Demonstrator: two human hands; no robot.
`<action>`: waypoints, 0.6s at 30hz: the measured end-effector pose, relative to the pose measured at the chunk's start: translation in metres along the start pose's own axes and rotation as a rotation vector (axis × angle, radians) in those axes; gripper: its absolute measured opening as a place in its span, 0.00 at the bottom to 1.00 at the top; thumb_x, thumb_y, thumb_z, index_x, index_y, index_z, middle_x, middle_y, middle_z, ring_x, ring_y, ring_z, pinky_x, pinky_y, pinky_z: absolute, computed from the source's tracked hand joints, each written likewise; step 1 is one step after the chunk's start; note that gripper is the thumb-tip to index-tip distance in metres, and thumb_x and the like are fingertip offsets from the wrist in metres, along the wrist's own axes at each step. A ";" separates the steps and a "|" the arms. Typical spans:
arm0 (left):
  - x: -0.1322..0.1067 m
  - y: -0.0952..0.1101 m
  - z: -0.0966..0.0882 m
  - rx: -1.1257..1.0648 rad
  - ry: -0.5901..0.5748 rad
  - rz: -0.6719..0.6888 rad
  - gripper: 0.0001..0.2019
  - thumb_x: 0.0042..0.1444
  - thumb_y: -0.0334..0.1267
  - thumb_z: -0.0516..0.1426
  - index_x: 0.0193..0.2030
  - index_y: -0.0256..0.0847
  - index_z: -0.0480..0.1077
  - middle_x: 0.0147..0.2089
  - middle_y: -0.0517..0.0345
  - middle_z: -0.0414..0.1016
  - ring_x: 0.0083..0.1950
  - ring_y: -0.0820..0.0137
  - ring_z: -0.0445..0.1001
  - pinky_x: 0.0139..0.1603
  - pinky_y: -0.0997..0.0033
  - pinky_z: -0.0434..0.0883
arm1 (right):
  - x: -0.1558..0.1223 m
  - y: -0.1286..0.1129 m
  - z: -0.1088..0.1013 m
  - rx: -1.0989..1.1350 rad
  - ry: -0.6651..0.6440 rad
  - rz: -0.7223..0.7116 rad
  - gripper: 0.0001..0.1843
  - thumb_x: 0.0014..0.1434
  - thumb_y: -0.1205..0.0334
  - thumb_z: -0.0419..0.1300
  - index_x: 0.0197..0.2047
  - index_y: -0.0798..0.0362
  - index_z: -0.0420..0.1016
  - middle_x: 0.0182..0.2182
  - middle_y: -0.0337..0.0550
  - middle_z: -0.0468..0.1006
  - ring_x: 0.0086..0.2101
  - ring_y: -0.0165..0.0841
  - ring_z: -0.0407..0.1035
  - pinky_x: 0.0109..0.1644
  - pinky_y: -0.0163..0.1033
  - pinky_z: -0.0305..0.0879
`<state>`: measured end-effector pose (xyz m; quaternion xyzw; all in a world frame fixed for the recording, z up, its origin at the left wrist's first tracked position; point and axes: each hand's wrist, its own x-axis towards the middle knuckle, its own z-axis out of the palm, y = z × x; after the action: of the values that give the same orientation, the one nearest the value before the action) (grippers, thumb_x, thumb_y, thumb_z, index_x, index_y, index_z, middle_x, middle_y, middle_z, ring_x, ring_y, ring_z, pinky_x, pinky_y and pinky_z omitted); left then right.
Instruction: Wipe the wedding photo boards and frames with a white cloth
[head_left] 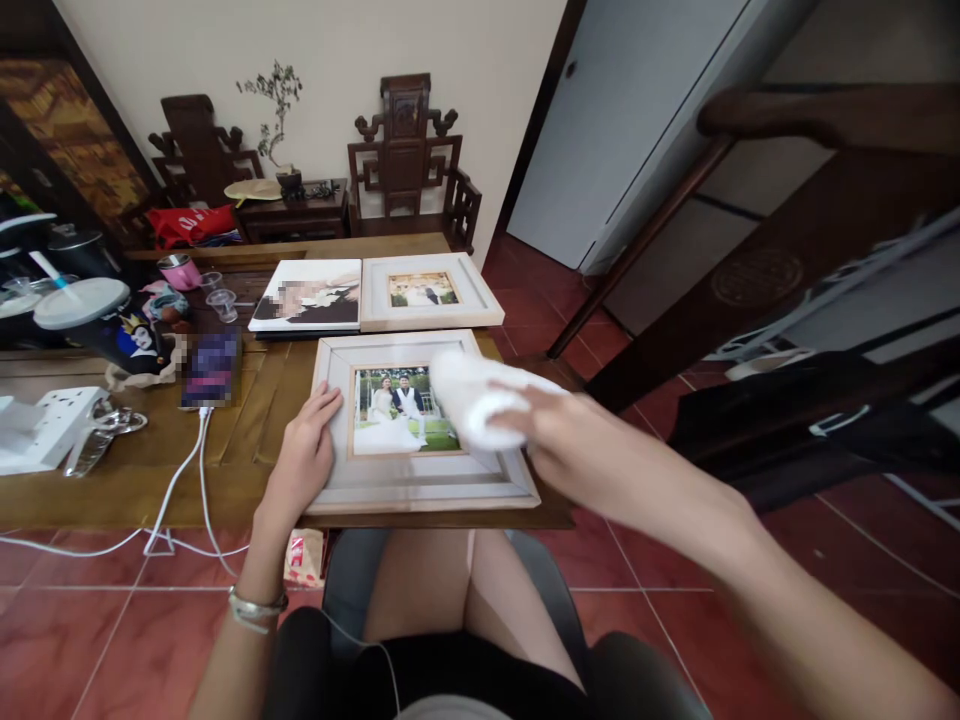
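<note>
A pale framed wedding photo [390, 488] lies flat at the near edge of the wooden table [150, 480]. My left hand [304, 455] rests flat on the frame's left border, fingers stretched out. My right hand [547, 430] is closed round a white cloth [472, 395], which sits over the right side of the photo glass. The cloth and hand are smeared by motion.
A second framed photo [427, 290] and a white photo album [307, 295] lie farther back. A phone [212, 368] with a white cable, a black cup [112, 325], plastic cups and a power strip [45, 425] sit at left. Carved chairs stand behind; stair rail at right.
</note>
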<state>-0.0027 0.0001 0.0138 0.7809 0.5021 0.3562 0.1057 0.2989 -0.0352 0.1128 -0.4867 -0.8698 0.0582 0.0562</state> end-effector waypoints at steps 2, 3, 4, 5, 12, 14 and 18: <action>0.000 -0.001 0.000 -0.009 0.005 0.005 0.22 0.59 0.26 0.46 0.57 0.38 0.71 0.62 0.47 0.71 0.69 0.61 0.61 0.69 0.48 0.59 | 0.031 0.013 0.001 -0.090 0.157 0.053 0.33 0.47 0.84 0.48 0.53 0.53 0.76 0.62 0.50 0.67 0.60 0.48 0.63 0.59 0.54 0.65; 0.000 -0.001 0.000 -0.013 0.004 0.008 0.22 0.59 0.26 0.46 0.57 0.38 0.71 0.62 0.48 0.71 0.69 0.61 0.61 0.69 0.48 0.59 | 0.049 0.017 0.004 -0.133 0.204 0.036 0.33 0.48 0.84 0.49 0.54 0.54 0.76 0.65 0.50 0.63 0.63 0.50 0.57 0.61 0.56 0.62; 0.000 -0.001 0.000 -0.015 0.001 0.010 0.22 0.59 0.26 0.46 0.57 0.38 0.71 0.61 0.48 0.71 0.69 0.61 0.61 0.69 0.48 0.59 | 0.067 0.020 0.010 -0.167 0.220 -0.033 0.33 0.48 0.84 0.49 0.54 0.54 0.75 0.67 0.47 0.59 0.65 0.51 0.51 0.63 0.59 0.59; 0.000 -0.002 0.000 -0.015 -0.002 0.010 0.22 0.59 0.26 0.46 0.57 0.38 0.71 0.61 0.48 0.71 0.69 0.61 0.61 0.69 0.48 0.59 | 0.083 0.022 0.016 -0.197 0.225 -0.068 0.34 0.49 0.84 0.49 0.55 0.53 0.75 0.67 0.46 0.58 0.66 0.51 0.48 0.63 0.61 0.57; 0.000 -0.003 0.001 -0.012 -0.002 0.000 0.22 0.59 0.25 0.46 0.57 0.36 0.71 0.61 0.46 0.71 0.69 0.61 0.61 0.69 0.47 0.59 | 0.099 -0.003 0.053 -0.320 0.000 -0.150 0.28 0.52 0.83 0.50 0.53 0.60 0.76 0.62 0.61 0.64 0.59 0.56 0.59 0.57 0.58 0.61; 0.000 -0.003 0.002 -0.017 0.004 0.001 0.22 0.59 0.25 0.46 0.57 0.35 0.71 0.61 0.44 0.71 0.69 0.61 0.61 0.69 0.47 0.59 | 0.073 -0.019 0.046 -0.289 -0.070 -0.160 0.24 0.53 0.81 0.51 0.50 0.60 0.78 0.58 0.63 0.68 0.56 0.55 0.63 0.53 0.55 0.64; 0.000 -0.004 0.002 -0.011 0.010 0.015 0.22 0.60 0.25 0.46 0.58 0.35 0.70 0.61 0.44 0.71 0.69 0.60 0.61 0.69 0.48 0.59 | 0.024 -0.054 0.012 -0.127 -0.287 -0.202 0.19 0.53 0.79 0.52 0.41 0.58 0.79 0.43 0.57 0.78 0.44 0.47 0.72 0.45 0.47 0.67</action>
<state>-0.0040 0.0022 0.0103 0.7822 0.4948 0.3637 0.1051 0.2394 -0.0430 0.1099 -0.3861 -0.9153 0.0660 -0.0939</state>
